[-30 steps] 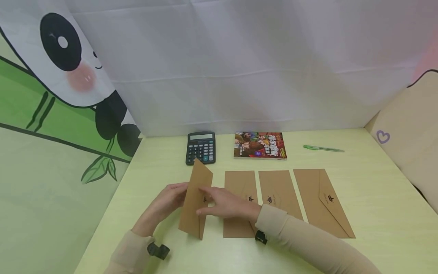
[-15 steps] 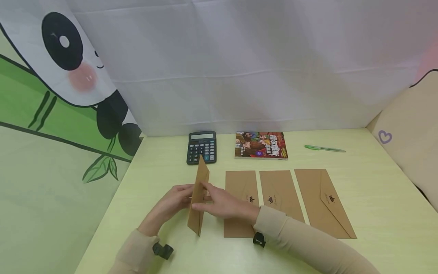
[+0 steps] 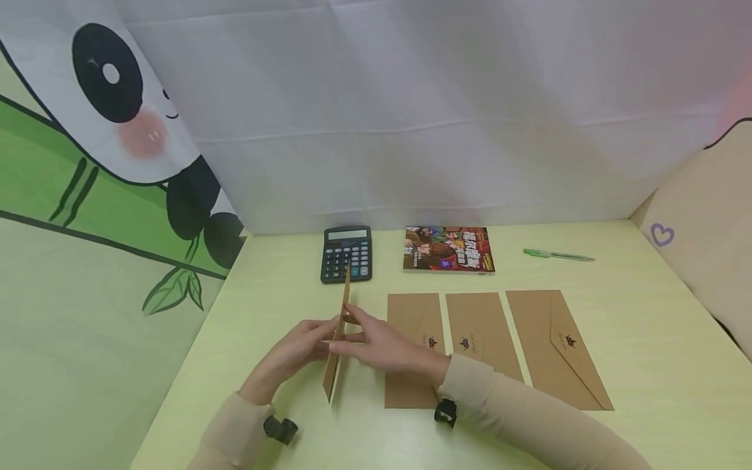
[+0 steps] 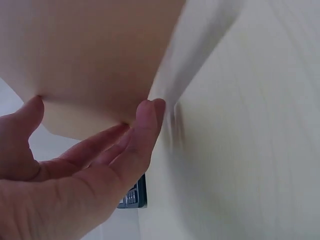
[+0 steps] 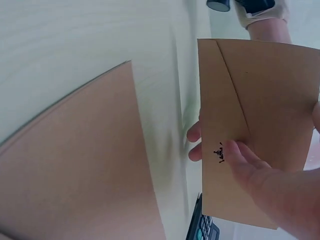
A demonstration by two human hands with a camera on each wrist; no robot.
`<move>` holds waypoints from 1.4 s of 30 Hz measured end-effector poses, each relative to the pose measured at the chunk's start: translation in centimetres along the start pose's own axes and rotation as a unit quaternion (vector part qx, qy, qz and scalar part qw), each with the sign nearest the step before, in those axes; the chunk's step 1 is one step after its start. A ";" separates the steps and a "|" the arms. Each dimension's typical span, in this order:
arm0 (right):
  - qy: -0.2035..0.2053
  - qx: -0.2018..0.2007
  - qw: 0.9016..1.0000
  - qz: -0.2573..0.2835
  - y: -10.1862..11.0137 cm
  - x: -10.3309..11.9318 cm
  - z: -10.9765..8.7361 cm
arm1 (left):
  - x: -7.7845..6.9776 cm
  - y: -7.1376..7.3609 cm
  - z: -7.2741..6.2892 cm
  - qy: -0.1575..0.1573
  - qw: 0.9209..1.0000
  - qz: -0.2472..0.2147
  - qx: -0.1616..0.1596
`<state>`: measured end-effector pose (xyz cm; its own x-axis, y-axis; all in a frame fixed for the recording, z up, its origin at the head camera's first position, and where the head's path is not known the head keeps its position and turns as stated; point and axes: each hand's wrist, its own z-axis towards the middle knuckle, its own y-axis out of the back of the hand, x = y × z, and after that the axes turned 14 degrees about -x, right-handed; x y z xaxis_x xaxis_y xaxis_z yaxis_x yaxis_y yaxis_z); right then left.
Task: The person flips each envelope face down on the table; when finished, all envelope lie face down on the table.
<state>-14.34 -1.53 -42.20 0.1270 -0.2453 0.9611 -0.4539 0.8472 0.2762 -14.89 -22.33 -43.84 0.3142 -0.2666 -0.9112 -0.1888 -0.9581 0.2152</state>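
A brown kraft envelope (image 3: pixel 335 371) stands on edge, almost edge-on to the head view, above the table's left half. My left hand (image 3: pixel 299 344) holds it from the left; in the left wrist view the thumb touches its plain face, and the fingers (image 4: pixel 146 120) reach its lower edge. From the right, my right hand (image 3: pixel 384 346) grips it, with fingertips on the flap side beside a small black crown print in the right wrist view. Three similar envelopes lie in a row to the right: one (image 3: pixel 412 310), a second (image 3: pixel 472 310) and a third (image 3: pixel 529 333).
Behind the held envelope lies a black calculator (image 3: pixel 346 251). A colourful book (image 3: pixel 448 249) is at the back middle, and a green pen (image 3: pixel 558 254) at the back right. A white cloth (image 3: pixel 411 130) hangs behind the pale table (image 3: pixel 658 365).
The held envelope has turned from showing its flap side to nearly edge-on. My left hand has moved slightly right with it; the three flat envelopes have stayed put.
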 end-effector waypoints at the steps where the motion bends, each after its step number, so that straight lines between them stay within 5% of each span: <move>1: 0.001 -0.002 1.000 0.006 0.0 0.1 0.0 | 0.0 0.0 0.0 0.003 1.000 0.004 -0.004; 14: 0.032 -0.020 0.990 0.134 0.4 -0.2 -0.1 | 0.1 -0.2 0.1 0.021 0.993 0.056 -0.101; 22: 0.017 -0.051 0.990 0.129 0.5 -0.5 -0.2 | 0.6 0.2 0.1 0.014 0.987 0.079 -0.141; 30: -0.015 -0.092 0.995 0.036 0.3 -0.8 -0.1 | 1.2 0.5 0.0 0.002 0.979 0.112 -0.172; 35: -0.008 -0.094 0.995 -0.018 0.3 -1.2 0.0 | 1.3 0.7 -0.1 -0.022 0.967 0.157 -0.201; 42: -0.024 -0.091 0.993 -0.075 0.1 -2.1 0.4 | 1.4 0.8 0.0 -0.012 0.956 0.191 -0.221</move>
<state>-15.06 -1.09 -44.20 0.1370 -0.3935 0.9091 -0.2648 0.8698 0.4164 -14.56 -23.52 -44.93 0.2780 -0.6084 -0.7434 0.1277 -0.7436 0.6563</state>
